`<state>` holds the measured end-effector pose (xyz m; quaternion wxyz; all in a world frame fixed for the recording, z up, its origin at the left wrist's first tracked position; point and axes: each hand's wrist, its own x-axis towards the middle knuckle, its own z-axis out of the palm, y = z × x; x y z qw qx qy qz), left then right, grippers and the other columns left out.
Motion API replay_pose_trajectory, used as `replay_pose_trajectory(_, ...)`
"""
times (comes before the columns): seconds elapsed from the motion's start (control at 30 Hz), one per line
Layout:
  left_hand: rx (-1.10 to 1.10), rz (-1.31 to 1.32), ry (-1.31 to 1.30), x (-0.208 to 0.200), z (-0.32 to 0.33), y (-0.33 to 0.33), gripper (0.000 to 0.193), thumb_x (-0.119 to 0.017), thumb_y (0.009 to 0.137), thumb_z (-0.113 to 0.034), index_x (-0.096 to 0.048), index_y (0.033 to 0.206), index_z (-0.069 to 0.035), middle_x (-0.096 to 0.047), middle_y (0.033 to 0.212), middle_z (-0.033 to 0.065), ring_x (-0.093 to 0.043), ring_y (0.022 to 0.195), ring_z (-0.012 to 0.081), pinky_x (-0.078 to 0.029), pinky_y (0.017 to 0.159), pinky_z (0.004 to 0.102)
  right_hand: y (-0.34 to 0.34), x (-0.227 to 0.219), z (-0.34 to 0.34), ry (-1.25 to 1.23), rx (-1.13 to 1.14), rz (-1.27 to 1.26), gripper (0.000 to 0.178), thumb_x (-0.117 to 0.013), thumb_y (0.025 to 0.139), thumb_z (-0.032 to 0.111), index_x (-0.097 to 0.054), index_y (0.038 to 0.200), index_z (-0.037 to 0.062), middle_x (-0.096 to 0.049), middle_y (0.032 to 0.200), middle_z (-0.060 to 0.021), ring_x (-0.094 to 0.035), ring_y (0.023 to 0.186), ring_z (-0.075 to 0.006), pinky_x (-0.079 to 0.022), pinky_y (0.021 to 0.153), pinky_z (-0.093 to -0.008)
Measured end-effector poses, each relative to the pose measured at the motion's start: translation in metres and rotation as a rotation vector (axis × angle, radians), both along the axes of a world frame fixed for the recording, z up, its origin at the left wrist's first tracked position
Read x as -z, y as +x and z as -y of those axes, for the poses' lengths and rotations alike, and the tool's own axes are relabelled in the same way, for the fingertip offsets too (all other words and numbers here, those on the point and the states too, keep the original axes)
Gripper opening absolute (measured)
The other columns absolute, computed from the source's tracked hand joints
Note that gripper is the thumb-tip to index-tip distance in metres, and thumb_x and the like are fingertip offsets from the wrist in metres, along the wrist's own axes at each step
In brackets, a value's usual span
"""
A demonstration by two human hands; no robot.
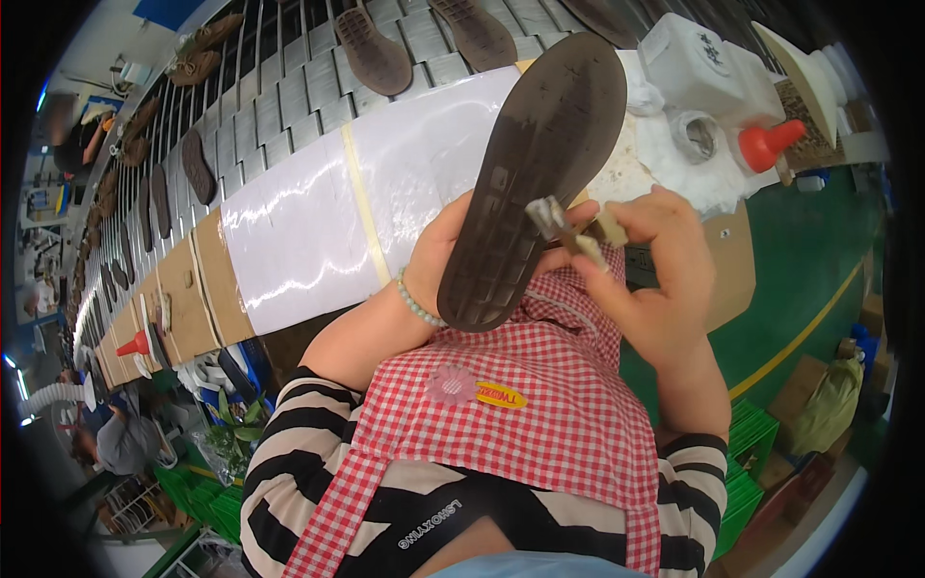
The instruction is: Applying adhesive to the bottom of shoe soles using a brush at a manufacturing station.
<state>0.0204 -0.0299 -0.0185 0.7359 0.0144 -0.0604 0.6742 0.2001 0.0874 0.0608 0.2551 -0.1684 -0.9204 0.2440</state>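
Note:
A dark brown shoe sole (540, 173) is tilted up in front of me, its inner face turned toward my body and glossy in patches. My left hand (443, 241) grips it from behind at its left edge; most of those fingers are hidden by the sole. In my right hand (665, 260) is a small brush (551, 220) with a pale, clumped head, pinched between thumb and fingers. The brush head lies over the middle of the sole near its right edge. Motion blurs the brush, so I cannot tell whether it touches the surface.
Several soles (374, 53) lie on the slatted metal conveyor (289, 96) beyond the plastic-covered worktop (299, 231). At the right stand a white jug (689, 67), an open jar (696, 135) and a red cone-shaped nozzle (771, 144). Green crates (747, 453) stand below right.

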Motion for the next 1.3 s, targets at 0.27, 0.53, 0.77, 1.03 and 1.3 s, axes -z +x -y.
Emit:
replay_pose_trajectory(0.27, 0.025, -0.08, -0.154, -0.004, 0.005, 0.003, 0.052, -0.031, 0.11, -0.03, -0.036, 0.153, 0.0, -0.044, 0.153, 0.0207, -0.036, 0.145, 0.0413, -0.029, 0.118, 0.0647, 0.002, -0.001, -0.01, 0.017, 0.138, -0.105, 0.044, -0.086, 0.067, 0.006, -0.067, 0.106, 0.002, -0.066, 0.089, -0.0087, -0.062, 0.087, -0.0248, -0.05, 0.078, -0.0359)
replay_pose_trajectory(0.53, 0.103, -0.016, -0.165, 0.004, 0.008, -0.003, 0.052, -0.031, 0.11, -0.031, -0.035, 0.154, -0.004, -0.041, 0.155, 0.0196, -0.028, 0.147, 0.0482, -0.032, 0.111, 0.0731, 0.005, -0.007, -0.024, -0.074, 0.207, -0.146, 0.04, -0.084, 0.068, 0.005, -0.067, 0.104, 0.0022, -0.065, 0.09, -0.0076, -0.062, 0.086, -0.0233, -0.049, 0.079, -0.0351)
replay_pose_trajectory(0.77, 0.177, 0.082, -0.113, 0.017, 0.007, -0.004, 0.055, -0.035, 0.108, -0.032, -0.033, 0.155, -0.004, -0.035, 0.158, 0.0219, -0.027, 0.146, 0.0517, -0.039, 0.104, 0.0746, 0.007, -0.007, -0.051, -0.005, 0.338, -0.089, 0.037, -0.082, 0.071, 0.007, -0.069, 0.106, 0.0033, -0.067, 0.094, -0.0077, -0.062, 0.085, -0.0235, -0.049, 0.083, -0.0353)
replay_pose_trajectory(1.03, -0.372, -0.441, -0.084, 0.022, -0.019, -0.024, 0.06, -0.049, 0.104, -0.03, -0.031, 0.157, -0.008, -0.031, 0.162, 0.0132, -0.03, 0.148, 0.0409, -0.03, 0.118, 0.0636, 0.049, -0.002, -0.116, 0.337, 0.598, -0.03, 0.036, -0.08, 0.079, 0.016, -0.071, 0.112, 0.0066, -0.068, 0.102, -0.0101, -0.061, 0.098, -0.0295, -0.048, 0.089, -0.0417)
replay_pose_trajectory(1.3, -0.443, -0.044, -0.141, 0.057, -0.002, -0.088, 0.059, -0.05, 0.101, -0.045, -0.043, 0.151, -0.013, -0.038, 0.16, 0.0117, -0.031, 0.148, 0.0392, -0.022, 0.121, 0.0625, 0.072, 0.036, -0.162, 0.573, 0.604, 0.234, 0.038, -0.08, 0.074, 0.014, -0.071, 0.11, 0.0073, -0.071, 0.105, -0.0094, -0.061, 0.108, -0.0319, -0.046, 0.094, -0.0471)
